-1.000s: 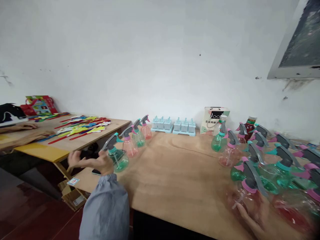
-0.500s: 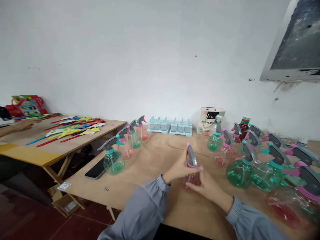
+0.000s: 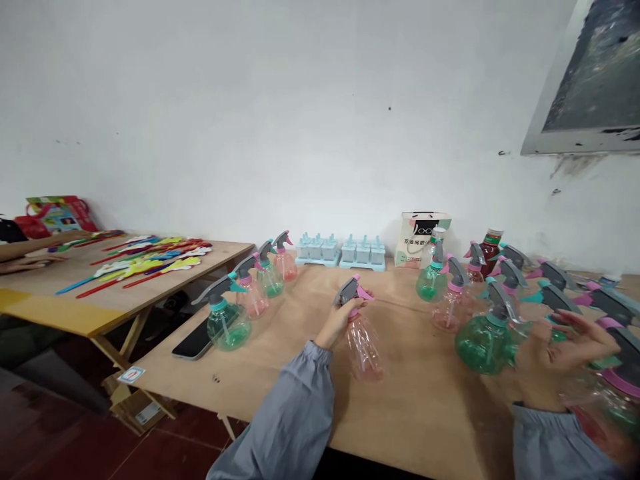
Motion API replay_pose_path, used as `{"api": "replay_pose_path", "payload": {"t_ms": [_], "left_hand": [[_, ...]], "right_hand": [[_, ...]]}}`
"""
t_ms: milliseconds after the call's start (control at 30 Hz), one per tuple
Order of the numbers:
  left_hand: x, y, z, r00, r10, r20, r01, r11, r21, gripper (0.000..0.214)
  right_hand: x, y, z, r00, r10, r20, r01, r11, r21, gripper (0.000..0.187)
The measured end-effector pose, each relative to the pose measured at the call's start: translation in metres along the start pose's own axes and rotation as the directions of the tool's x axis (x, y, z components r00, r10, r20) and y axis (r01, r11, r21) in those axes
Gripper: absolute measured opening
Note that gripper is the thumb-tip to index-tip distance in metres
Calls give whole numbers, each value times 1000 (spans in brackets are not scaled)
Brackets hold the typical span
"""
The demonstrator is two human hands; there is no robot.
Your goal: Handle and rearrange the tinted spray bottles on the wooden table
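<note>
My left hand (image 3: 343, 315) is wrapped around the neck of a pink transparent spray bottle (image 3: 365, 350), just under its grey head with a pink nozzle and trigger. That bottle leans slightly above the middle of the table. Off to the right, my right hand (image 3: 555, 353) is empty, its fingers apart and partly curled. It hovers in front of a crowd of spray bottles and hides part of them. Closest to it are a green spray bottle (image 3: 483, 343) on its left and a pink-collared spray bottle (image 3: 623, 383) on its right.
On the left stand several green and pink spray bottles (image 3: 229, 327) beside a phone (image 3: 193, 341). Light blue ice-pop moulds (image 3: 317, 250) and a paper bag (image 3: 420, 243) line the wall. Another person's hand (image 3: 30, 265) rests at the neighbouring table with colourful hand-shaped items (image 3: 145, 265).
My right hand has let go of the pink spray bottle and moved right to the other bottles. My left hand has moved slightly left with the bottle, whose nozzle now points right.
</note>
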State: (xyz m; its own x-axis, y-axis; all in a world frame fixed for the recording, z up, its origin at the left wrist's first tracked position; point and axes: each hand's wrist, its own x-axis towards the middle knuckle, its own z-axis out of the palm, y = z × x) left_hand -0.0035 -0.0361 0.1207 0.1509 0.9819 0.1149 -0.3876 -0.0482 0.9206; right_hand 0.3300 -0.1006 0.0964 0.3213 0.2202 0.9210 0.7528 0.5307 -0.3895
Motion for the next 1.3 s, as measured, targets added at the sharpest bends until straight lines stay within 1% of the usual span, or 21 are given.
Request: {"api": "replay_pose_path", "payload": {"t_ms": [33, 67, 100, 133, 167, 200, 267, 300, 367, 433, 567, 633, 700, 733, 833, 900, 967, 1033, 1133, 1200, 1300], "left_hand": [[-2, 2, 0, 999, -7, 40, 8, 1000, -20, 47], [-4, 4, 0, 997, -7, 81, 10, 999, -41, 48], [-6, 6, 0, 993, -2, 118, 9, 998, -62, 49], [-7, 7, 0, 988, 2, 156, 11, 997, -83, 49], [-8, 8, -1, 980, 6, 199, 14, 995, -101, 49], [-9, 8, -2, 971, 14, 239, 14, 993, -115, 49], [-9, 6, -4, 957, 53, 284, -16, 991, -130, 47], [-8, 5, -5, 956, 82, 282, -47, 991, -126, 44], [-8, 3, -6, 963, 140, 229, -120, 988, -97, 40], [-7, 2, -5, 972, 143, 188, -134, 989, -62, 40], [-8, 3, -2, 972, 95, 217, -80, 994, -79, 46], [-10, 5, -1, 976, 106, 188, -91, 992, -89, 48], [-11, 7, -1, 985, 74, 156, -66, 996, -59, 49], [-12, 8, -1, 986, 43, 161, -36, 999, -41, 49], [-13, 10, -2, 969, -24, 245, 35, 998, -43, 50], [-12, 10, -2, 967, 1, 254, 21, 996, -85, 50], [-11, 9, -3, 979, 47, 197, -27, 994, -104, 48], [-10, 8, -4, 985, 63, 158, -50, 995, -85, 47], [-11, 9, -7, 975, 28, 222, -12, 997, -73, 46], [-11, 9, -7, 966, 36, 254, -12, 995, -95, 46], [-12, 9, -8, 972, 99, 211, -78, 991, -105, 42]], "right_hand": [[1, 0, 0, 994, 89, -55, -89, 996, 6, 48], [0, 0, 2, 980, 184, -72, -184, 983, 6, 49], [-2, -1, 5, 961, 273, -45, -274, 962, -17, 52], [-5, -3, 9, 936, 351, 18, -350, 935, -65, 59], [-9, -5, 14, 909, 412, 66, -402, 907, -124, 65], [-12, -8, 20, 891, 445, 88, -425, 887, -181, 68], [-21, -17, 33, 888, 438, 137, -401, 886, -232, 63], [-26, -22, 39, 895, 412, 172, -372, 901, -225, 59], [-35, -31, 50, 895, 364, 260, -322, 928, -189, 51], [-44, -36, 58, 886, 351, 304, -310, 935, -174, 50], [-54, -34, 62, 886, 348, 307, -296, 933, -202, 53], [-55, -31, 61, 884, 345, 314, -289, 933, -213, 56], [-56, -28, 60, 884, 348, 312, -290, 932, -217, 57], [-56, -27, 60, 882, 351, 313, -294, 931, -217, 56], [-57, -24, 59, 875, 365, 317, -306, 926, -223, 54], [-58, -23, 59, 873, 361, 328, -294, 926, -237, 53], [-58, -23, 59, 874, 363, 323, -292, 924, -247, 53], [-59, -23, 60, 874, 373, 312, -307, 921, -240, 54], [-58, -24, 60, 878, 365, 311, -308, 926, -217, 54], [-58, -24, 60, 876, 358, 323, -298, 928, -222, 53], [-59, -22, 60, 871, 368, 326, -304, 924, -231, 53]]}}
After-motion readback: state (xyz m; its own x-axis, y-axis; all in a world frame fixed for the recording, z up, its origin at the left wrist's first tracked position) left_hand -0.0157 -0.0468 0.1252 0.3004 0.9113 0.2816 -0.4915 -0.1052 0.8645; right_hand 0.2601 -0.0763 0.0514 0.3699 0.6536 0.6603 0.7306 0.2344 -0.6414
